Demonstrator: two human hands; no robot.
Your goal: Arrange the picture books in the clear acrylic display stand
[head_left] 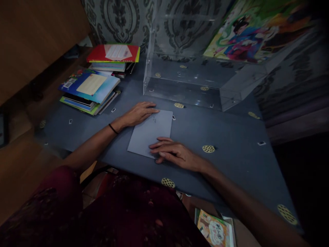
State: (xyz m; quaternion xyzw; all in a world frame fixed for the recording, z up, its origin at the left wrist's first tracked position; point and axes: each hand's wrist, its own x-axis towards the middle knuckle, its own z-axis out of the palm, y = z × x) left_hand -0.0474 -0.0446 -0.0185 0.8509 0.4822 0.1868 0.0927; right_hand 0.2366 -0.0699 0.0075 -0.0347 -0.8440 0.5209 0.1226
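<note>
A pale, flat rectangular sheet or thin booklet [151,132] lies on the table in front of me, with a few small dark marks near its upper part. My left hand [138,114] rests across its upper left edge, fingers stretched out and lying flat. At the lower right corner, my right hand [177,153] touches the sheet with its fingers extended and slightly apart. Neither hand is closed round anything. Whether the pale piece has pages inside cannot be made out.
Two stacks of books, one topped by a blue book [89,85] and one by a red book [113,53], stand at the left. A clear acrylic rack [185,92] holding a picture book [246,37] stands at the back. Below the table's front edge lies another book [214,230].
</note>
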